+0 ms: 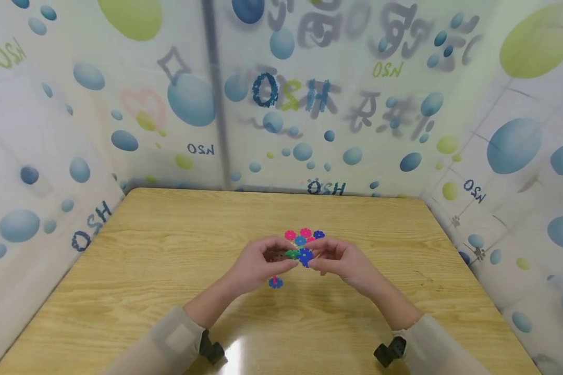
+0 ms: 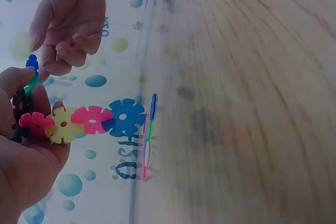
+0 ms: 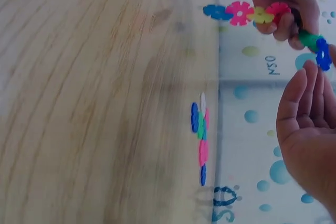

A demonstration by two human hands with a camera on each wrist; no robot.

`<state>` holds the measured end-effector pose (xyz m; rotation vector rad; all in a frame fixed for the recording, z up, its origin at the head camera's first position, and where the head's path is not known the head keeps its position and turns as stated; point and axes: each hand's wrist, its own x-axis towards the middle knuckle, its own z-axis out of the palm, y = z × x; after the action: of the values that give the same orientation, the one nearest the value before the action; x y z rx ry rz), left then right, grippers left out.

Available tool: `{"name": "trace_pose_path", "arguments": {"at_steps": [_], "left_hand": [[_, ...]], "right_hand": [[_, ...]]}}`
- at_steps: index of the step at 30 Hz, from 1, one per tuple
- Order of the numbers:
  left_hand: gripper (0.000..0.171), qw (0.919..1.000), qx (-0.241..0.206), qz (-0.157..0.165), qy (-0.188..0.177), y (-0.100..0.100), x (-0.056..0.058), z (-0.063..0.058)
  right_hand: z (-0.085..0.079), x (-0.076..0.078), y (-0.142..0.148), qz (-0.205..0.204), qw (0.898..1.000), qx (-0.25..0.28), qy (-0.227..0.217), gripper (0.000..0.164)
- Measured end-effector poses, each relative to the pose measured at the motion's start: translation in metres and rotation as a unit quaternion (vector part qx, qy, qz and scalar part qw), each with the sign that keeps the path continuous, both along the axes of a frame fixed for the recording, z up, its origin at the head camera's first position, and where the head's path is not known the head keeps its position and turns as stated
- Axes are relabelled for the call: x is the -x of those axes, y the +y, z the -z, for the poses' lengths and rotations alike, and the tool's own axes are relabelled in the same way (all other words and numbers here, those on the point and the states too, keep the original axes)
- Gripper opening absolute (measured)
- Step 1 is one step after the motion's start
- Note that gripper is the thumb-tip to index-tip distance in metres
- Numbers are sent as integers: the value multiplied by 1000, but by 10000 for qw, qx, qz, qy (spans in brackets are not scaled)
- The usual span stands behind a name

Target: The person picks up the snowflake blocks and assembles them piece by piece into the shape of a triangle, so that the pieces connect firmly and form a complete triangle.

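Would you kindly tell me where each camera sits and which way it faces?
Head: worn on the head, facing forward and down over the table; left hand, right hand and sleeves show.
Left wrist: on the left wrist, facing the left hand and its flower-disc chain; the right hand shows beyond.
Right wrist: on the right wrist, facing the right hand; the left hand shows opposite.
Both wrist views share the chain, both hands and the table.

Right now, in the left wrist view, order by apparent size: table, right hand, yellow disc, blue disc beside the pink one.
1. Table
2. Right hand
3. Yellow disc and blue disc: too alike to rank.
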<state>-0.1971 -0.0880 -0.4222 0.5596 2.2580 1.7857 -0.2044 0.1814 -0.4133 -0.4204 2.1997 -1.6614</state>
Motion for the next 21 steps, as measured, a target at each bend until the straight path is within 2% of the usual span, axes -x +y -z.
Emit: {"name": "trace_pose_path", "arguments": {"at_steps": [4,8,11,14,18,21], "left_hand": [[25,9999,85,-123,56,-2,0,0],[26,9997,143,-184,20,-3,1,0],[26,9997,140,-174,-2,-4,2,1],[26,9998,132,-128,10,-4,3,3],[26,9998,149,-113,19,-3,4,4],[25,9998,158,-146,-6,-3,5,3]], "right_hand": [[7,10,7,-1,10000,-73,54,34],[19,24,11,-101,9979,-633,84,31],[28,33,13,-307,9919,-1232,11,27],[34,40,15,-597,9849,-1616,-186,25],[39,45,17,-875,9793,-1802,-300,27],[40,46,17,-980,9760,-1936,-169,28]]}}
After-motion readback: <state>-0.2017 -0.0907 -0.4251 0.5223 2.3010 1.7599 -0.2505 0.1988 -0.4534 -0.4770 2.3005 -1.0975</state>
